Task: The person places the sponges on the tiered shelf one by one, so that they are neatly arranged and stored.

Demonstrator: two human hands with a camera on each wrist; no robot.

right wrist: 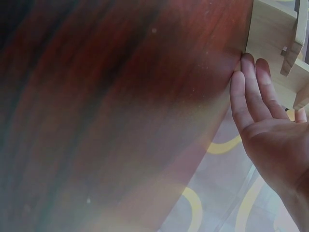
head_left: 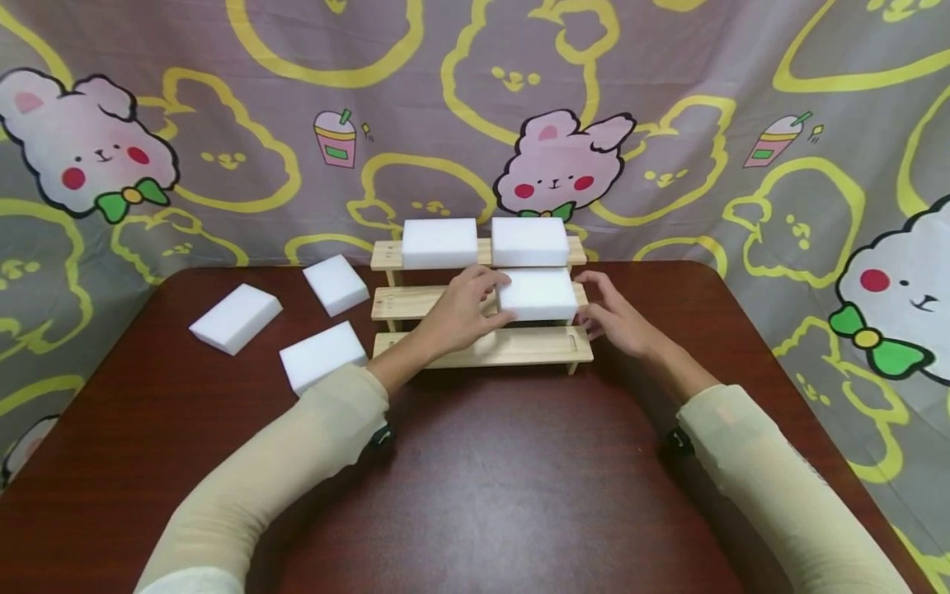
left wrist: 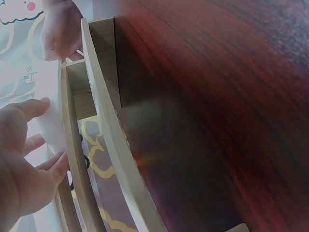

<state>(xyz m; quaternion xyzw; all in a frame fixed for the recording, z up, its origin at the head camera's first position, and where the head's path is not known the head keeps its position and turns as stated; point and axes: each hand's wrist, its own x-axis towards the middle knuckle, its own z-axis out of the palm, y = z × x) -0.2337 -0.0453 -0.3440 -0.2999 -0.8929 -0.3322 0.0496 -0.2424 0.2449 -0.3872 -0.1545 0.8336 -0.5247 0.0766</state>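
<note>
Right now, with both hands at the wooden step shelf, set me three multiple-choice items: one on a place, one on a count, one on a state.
1. Where does the white rectangular foam block between the hands sit?
A. the middle step of the three-step pale wooden shelf
B. the bottom step
C. the dark red-brown wooden table

2. How many white foam blocks lie on the table left of the shelf?
A. one
B. three
C. five

3. How is the right hand held?
A. clenched in a fist
B. fingers straight beside the shelf's end
C. gripping a block from the top step

Answers:
1 A, as the block rests on the second step, with the left hand touching its side.
2 B, as three blocks lie there.
3 B, as the right wrist view shows straight fingers.
</note>
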